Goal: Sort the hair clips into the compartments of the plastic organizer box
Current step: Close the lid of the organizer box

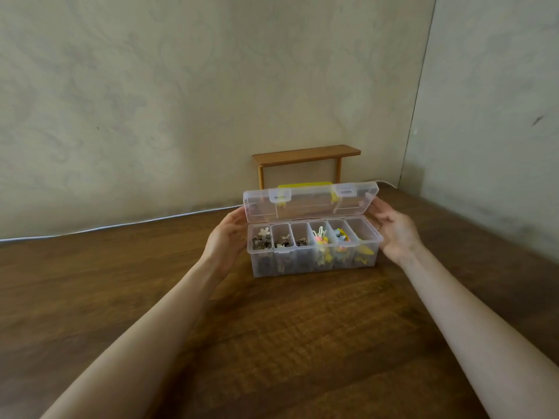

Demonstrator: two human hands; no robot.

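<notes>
A clear plastic organizer box (314,264) stands on the brown wooden table, its row of compartments side by side. Its hinged lid (308,202) is raised, tilted up and back. My left hand (228,237) is at the lid's left end, fingers touching its edge. My right hand (393,231) holds the lid's right end the same way. Dark metal hair clips (261,241) with a pale flower lie in the left compartments. Colourful clips (322,238), pink, yellow and blue, fill the right ones.
A small wooden shelf (305,154) stands against the wall behind the box, with something yellow (302,185) under it. A white cable (121,225) runs along the table's far edge. Walls close in behind and at the right.
</notes>
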